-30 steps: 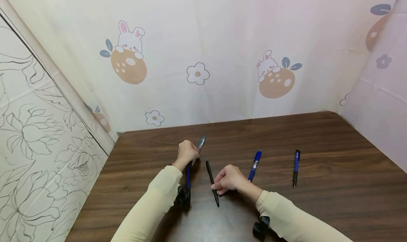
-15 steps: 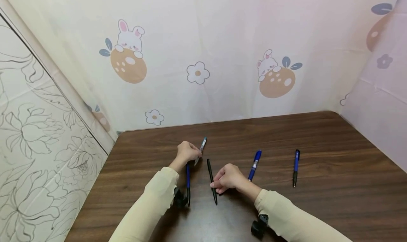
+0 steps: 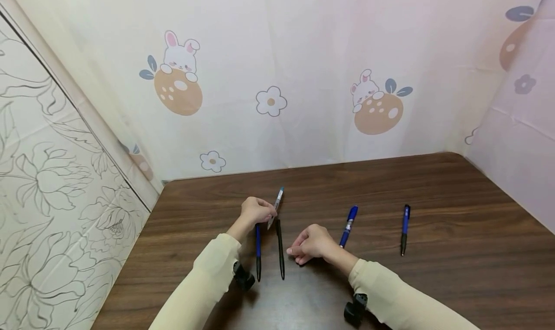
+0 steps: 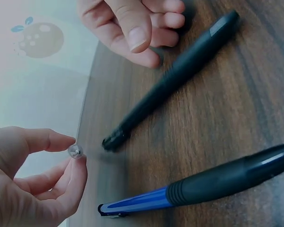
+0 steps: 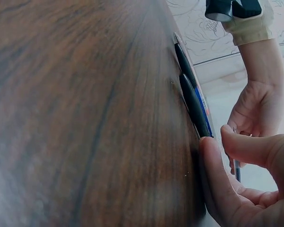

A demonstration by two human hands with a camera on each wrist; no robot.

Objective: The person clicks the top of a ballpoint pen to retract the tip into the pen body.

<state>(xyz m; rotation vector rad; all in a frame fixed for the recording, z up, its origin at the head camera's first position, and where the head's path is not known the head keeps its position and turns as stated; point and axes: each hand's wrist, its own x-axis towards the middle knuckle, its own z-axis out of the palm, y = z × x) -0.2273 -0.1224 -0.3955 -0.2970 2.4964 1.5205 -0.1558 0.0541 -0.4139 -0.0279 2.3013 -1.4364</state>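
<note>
My left hand (image 3: 257,211) pinches a clear pen with a light blue end (image 3: 279,198) between thumb and fingertips, the pen tilted toward the back. In the left wrist view the tip of this clear pen (image 4: 75,151) points at the camera. A black pen (image 3: 280,253) lies on the table between my hands. Left of it, nearly parallel, lies a blue pen with a black grip (image 3: 258,248). My right hand (image 3: 313,243) is just right of the black pen, thumb and index finger parted with nothing between them; in the right wrist view the black pen (image 5: 195,106) lies beyond those fingertips.
A blue capped pen (image 3: 348,226) lies behind my right wrist, partly hidden by it. Farther right is another blue pen with a black grip (image 3: 405,230). The brown wooden table (image 3: 468,209) meets a printed curtain (image 3: 312,142) at its back edge.
The black pen has moved left, out of my right fingers, and turned to lie beside the blue pen. My left hand, still holding the clear pen, has shifted slightly toward me.
</note>
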